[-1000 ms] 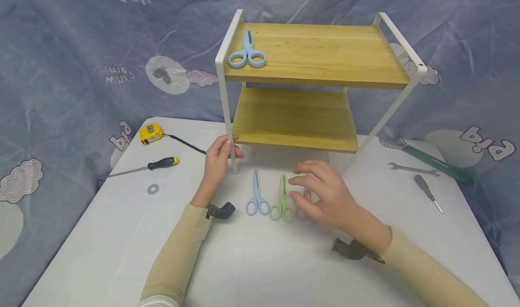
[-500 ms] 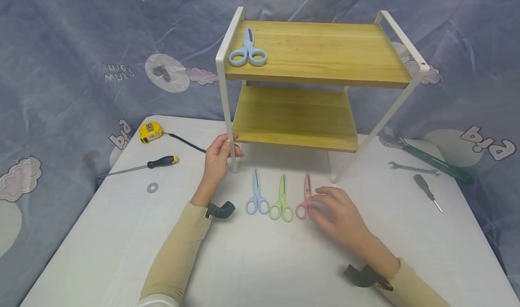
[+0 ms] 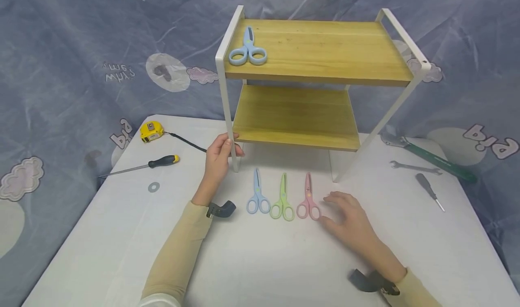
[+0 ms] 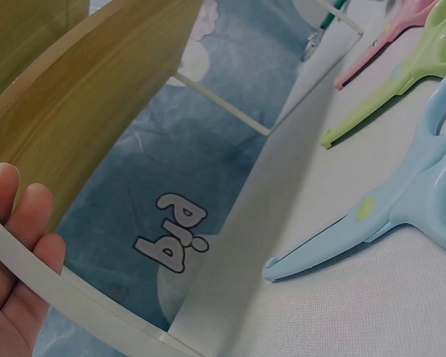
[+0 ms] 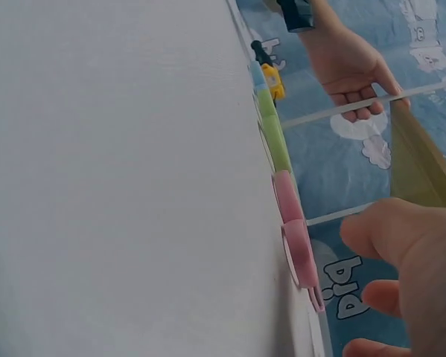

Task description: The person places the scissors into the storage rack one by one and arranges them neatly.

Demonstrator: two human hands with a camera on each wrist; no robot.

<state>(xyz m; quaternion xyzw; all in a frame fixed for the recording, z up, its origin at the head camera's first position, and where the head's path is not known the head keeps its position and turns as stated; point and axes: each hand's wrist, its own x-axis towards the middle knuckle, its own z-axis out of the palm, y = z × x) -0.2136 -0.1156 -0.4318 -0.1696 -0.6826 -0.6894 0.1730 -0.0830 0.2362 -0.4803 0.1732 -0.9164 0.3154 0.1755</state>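
My left hand (image 3: 219,155) grips the front left leg of a small two-tier shelf (image 3: 317,49) with wooden boards and a white frame; its fingers curl round the leg in the left wrist view. Three scissors lie in a row before the shelf: blue scissors (image 3: 257,194), green scissors (image 3: 283,198) and pink scissors (image 3: 308,198), blades away from me. Just right of the pink pair is my right hand (image 3: 353,223), fingers loosely bent and holding nothing, thumb tip close to a handle loop. Another pair of blue scissors (image 3: 248,49) lies on the top board at the left.
On the left of the white table (image 3: 122,253) lie a yellow tape measure (image 3: 152,131), a long screwdriver (image 3: 162,161) and a washer (image 3: 154,187). At right are a green-handled adjustable wrench (image 3: 438,158), a spanner (image 3: 416,167) and a short screwdriver (image 3: 428,189). A patterned cloth (image 3: 81,72) hangs behind.
My right hand has moved right and toward me, from over the pink scissors to beside them, uncovering them. The left hand has kept its grip on the shelf leg.
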